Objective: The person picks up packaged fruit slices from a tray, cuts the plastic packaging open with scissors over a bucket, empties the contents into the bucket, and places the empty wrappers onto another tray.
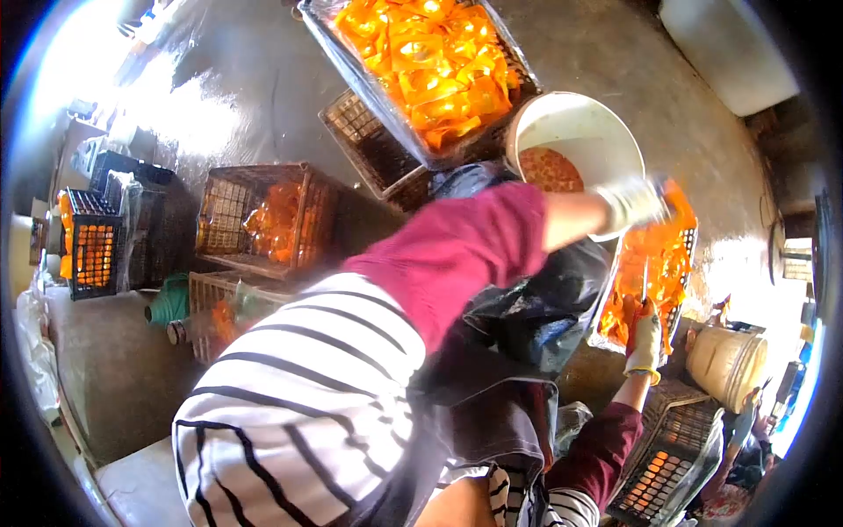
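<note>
Our right hand [645, 342], in a white glove with a yellow cuff and orange-stained fingertips, is closed around the lower end of a thin, silvery blade [646, 279] that points away from us over the bright orange, wet-looking pieces [648, 256]. Our left hand [634, 204], in a pale glove, reaches across to the far end of these pieces; it is motion-blurred, and we cannot tell whether its grip is spread or pressed together, though orange material shows right beside its fingers.

The pieces lie in a dark, plastic-lined lattice crate [689, 256] between and beneath our hands. Just beside it, partly behind our left forearm, stands a round white plastic bucket [619, 140] with reddish-orange, mottled contents [551, 169] inside. Crumpled black plastic sheeting [549, 303] lies nearer to us.

Past the bucket, a large crate lined with clear plastic [347, 54] holds a heap of glossy orange pieces [430, 66], with a brown lattice crate [360, 140] beside it. Well to our left, another brown lattice crate [230, 215] holds more orange pieces. A cream-coloured, barrel-shaped container [727, 364] stands to the right of our right hand, on the grey floor side.
</note>
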{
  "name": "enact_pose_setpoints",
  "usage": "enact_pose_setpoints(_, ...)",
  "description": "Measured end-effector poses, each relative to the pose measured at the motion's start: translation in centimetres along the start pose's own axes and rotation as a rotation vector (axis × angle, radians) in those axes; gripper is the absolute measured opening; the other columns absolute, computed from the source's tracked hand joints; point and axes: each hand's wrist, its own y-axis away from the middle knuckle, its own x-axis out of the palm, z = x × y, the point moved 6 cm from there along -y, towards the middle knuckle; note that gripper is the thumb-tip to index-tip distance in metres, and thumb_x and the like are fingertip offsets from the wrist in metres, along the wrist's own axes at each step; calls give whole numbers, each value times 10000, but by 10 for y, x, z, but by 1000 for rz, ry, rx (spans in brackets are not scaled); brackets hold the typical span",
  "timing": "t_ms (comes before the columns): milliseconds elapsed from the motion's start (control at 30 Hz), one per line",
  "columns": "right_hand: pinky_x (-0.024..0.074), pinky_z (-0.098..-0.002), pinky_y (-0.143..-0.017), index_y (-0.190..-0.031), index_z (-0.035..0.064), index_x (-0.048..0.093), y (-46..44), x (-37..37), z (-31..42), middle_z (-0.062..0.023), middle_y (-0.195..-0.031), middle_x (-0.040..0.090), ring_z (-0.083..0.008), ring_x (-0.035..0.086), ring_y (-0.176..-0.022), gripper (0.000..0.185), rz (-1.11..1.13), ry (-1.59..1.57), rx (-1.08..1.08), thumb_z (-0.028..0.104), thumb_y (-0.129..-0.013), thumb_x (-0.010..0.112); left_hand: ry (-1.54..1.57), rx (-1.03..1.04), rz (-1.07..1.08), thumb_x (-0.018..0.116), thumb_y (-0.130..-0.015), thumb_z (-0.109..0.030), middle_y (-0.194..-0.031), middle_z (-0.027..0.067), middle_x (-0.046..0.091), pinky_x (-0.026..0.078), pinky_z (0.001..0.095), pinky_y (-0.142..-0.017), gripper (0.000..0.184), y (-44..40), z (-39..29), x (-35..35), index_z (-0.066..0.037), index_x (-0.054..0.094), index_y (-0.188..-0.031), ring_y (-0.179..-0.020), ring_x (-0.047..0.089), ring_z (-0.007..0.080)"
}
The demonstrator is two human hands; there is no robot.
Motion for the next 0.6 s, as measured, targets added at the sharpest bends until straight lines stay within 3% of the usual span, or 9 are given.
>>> enact_pose_setpoints(67, 485, -338, -692, -1226, 36, 527, -3, 1, -14, -53, -991, 658, -194, 618, -820, 389, 19, 17, 33, 291, -959, 405, 11, 124, 159, 598, -773, -538, -1174, 192, 536, 421, 430, -906, 624, -11, -22, 62, -110, 499, -1215, -1059, 521, 342)
enact_pose_setpoints(100, 484, -313, -705, -1234, 46, 523, -26, 22, -54, -51, -999, 653, -180, 615, -832, 375, 91, -625, 319, 274, -955, 419, 9, 146, 198, 613, -754, -566, -1267, 198, 478, 371, 425, -979, 730, -9, -33, 80, -119, 428, -1300, -1159, 463, 337)
enact_pose_setpoints(133, 481, -289, -731, -1239, 45, 515, -14, 13, -48, -57, -1017, 646, -163, 610, -855, 366, 117, -609, 105, 249, -942, 451, 5, 162, 243, 627, -735, -595, -1360, 203, 421, 322, 420, -1053, 844, -5, -42, 94, -128, 357, -1385, -1259, 405, 333)
enact_pose_setpoints(200, 480, -268, -755, -1231, 20, 501, 18, -2, -29, -78, -1048, 631, -148, 606, -880, 362, 177, -766, -2, 200, -917, 505, -47, 301, 155, 644, -749, -530, -1280, 188, 507, 398, 419, -981, 720, 2, -41, 39, -104, 465, -1302, -1179, 483, 343)
enact_pose_setpoints(267, 480, -256, -721, -1175, 13, 518, -12, 6, -96, -70, -997, 632, -127, 600, -847, 349, 169, -860, 119, 252, -921, 531, -339, 18, 162, 641, -777, -451, -1108, 201, 603, 451, 398, -886, 543, 26, -31, -45, -69, 579, -1158, -1039, 574, 334)
enact_pose_setpoints(300, 486, -277, -716, -1126, -8, 571, -4, -3, -88, -57, -956, 642, -155, 605, -795, 325, 20, -747, 98, 233, -915, 515, -422, 195, -223, 632, -786, -446, -986, 196, 637, 476, 391, -825, 501, 19, 37, -67, -71, 602, -1118, -913, 618, 321)
enact_pose_setpoints(367, 485, -276, -704, -1080, -3, 600, 1, 0, -90, -46, -932, 642, -155, 607, -782, 310, 25, -643, 176, 240, -900, 533, -645, -213, -93, 622, -787, -465, -1078, 177, 613, 457, 404, -859, 531, 46, 86, -134, -68, 576, -1138, -1001, 583, 316)
enact_pose_setpoints(567, 511, -277, -730, -995, 11, 618, 9, 22, -70, -51, -877, 634, -151, 621, -786, 205, 55, -754, 195, 165, -862, 589, -1182, -371, 29, 535, -823, -294, -1089, 150, 627, 460, 421, -856, 321, 99, 209, -184, -105, 637, -1061, -996, 599, 310)
enact_pose_setpoints(600, 510, -285, -782, -1279, 35, 448, -2, 28, -79, -122, -1010, 640, -195, 632, -930, 493, 173, -869, 89, 230, -866, 633, -1152, -386, 14, 532, -823, -300, -1086, 147, 628, 462, 422, -846, 312, 96, 211, -183, -111, 645, -1044, -986, 601, 314)
